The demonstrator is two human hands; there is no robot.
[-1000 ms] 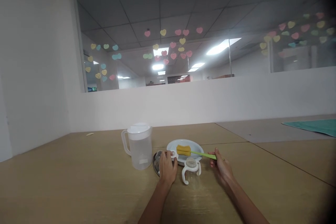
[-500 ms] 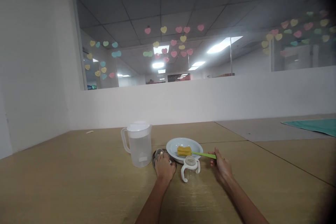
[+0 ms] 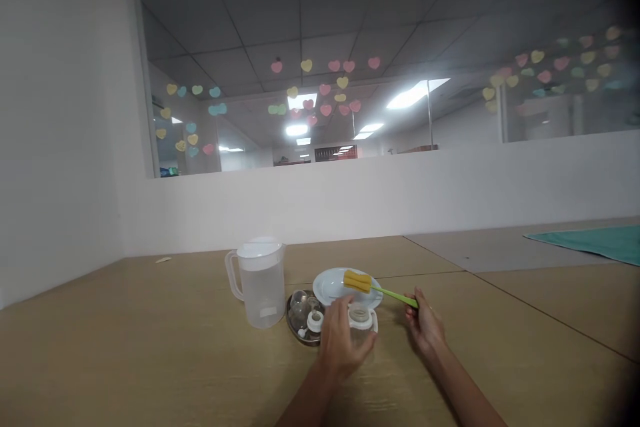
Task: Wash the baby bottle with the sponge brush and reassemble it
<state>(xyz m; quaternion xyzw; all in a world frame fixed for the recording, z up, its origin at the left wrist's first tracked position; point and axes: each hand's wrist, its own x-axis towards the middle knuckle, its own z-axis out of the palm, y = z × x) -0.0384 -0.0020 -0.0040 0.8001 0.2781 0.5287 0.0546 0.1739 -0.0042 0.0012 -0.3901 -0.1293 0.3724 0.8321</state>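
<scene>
My left hand is at the left side of a clear bottle with a white collar and handles, its fingers curved around it and partly hiding it. In my right hand is the green handle of a brush with a yellow sponge head. The sponge hangs over a white bowl behind the bottle. Left of my left hand, a round metal tray holds a clear cover, a white ring-shaped part and a small white piece.
A translucent pitcher with a lid and handle stands left of the tray. A small pale piece lies at the back left of the table. A green cloth is at the far right. A white wall rises behind.
My left hand has moved right from the metal tray to the bottle, uncovering the parts on the tray. The sponge has risen off the bowl. The camera view has shifted slightly.
</scene>
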